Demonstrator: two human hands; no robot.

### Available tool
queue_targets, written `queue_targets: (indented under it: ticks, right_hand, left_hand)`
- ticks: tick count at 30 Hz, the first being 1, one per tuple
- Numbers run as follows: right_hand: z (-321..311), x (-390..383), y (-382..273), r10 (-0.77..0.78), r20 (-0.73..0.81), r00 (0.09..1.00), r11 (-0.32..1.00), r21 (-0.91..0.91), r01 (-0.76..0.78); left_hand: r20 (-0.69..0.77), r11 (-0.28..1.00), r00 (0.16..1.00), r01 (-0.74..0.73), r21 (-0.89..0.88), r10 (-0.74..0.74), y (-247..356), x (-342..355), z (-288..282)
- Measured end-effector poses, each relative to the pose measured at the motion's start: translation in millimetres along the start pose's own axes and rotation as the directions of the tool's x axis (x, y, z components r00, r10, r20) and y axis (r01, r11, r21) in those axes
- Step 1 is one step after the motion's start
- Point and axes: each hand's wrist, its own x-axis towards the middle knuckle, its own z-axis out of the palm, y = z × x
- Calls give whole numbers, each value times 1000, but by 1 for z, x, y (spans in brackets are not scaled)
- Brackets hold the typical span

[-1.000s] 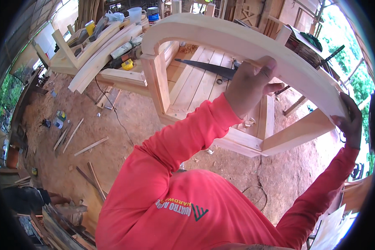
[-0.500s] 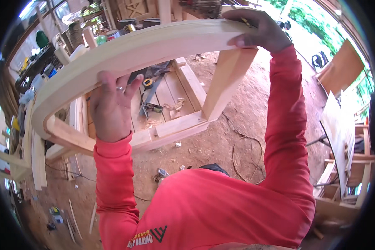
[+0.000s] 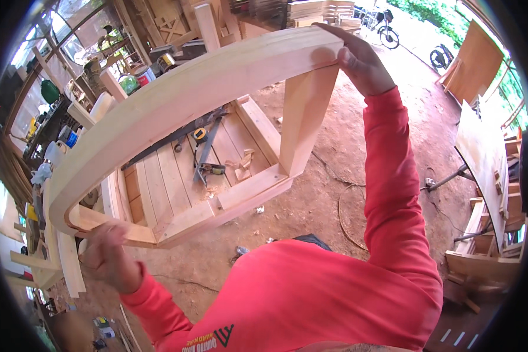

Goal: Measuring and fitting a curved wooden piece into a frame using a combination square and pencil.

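A long curved wooden rail point(image 3: 205, 79), pale and thick, arcs over a wooden seat frame point(image 3: 246, 190) with slats. My right hand point(image 3: 365, 66) grips the rail's far right end, its fingers over the top edge. Under that end stands a slanted wooden post point(image 3: 308, 117), rising from the frame's corner. My left hand point(image 3: 107, 252) is blurred beside the rail's lower left bend, and its fingers are too smeared to read. On the slats lie a yellow-and-black tape measure point(image 3: 200, 134), a dark metal square point(image 3: 206, 154) and several wood offcuts point(image 3: 242, 163).
A cable point(image 3: 341, 218) loops over the dirt floor to the right. Leaning panels point(image 3: 482, 170) and stacked timber line the right side. Tools and containers crowd a bench point(image 3: 47, 126) on the left. Parked outside is a motorbike point(image 3: 388, 32).
My left hand has left the middle of the rail's underside and moved down and left to its bend. My right hand stays at the rail's end. The view has shifted slightly.
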Motion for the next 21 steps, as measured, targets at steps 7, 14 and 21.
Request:
queue_targets:
  ticks: [7, 14, 21]
  right_hand:
    - [5, -21, 58, 282, -282, 917, 895, 423, -145]
    - [-9, -6, 86, 385, -335, 860, 827, 539, -161]
    - [-25, -12, 84, 357, -274, 893, 808, 570, -148]
  left_hand:
    - [-312, 989, 942, 143, 46, -122, -68, 38, -139]
    - [127, 856, 961, 276, -437, -245, -99, 37, -128]
    - [233, 850, 938, 334, -407, -257, -124, 32, -127]
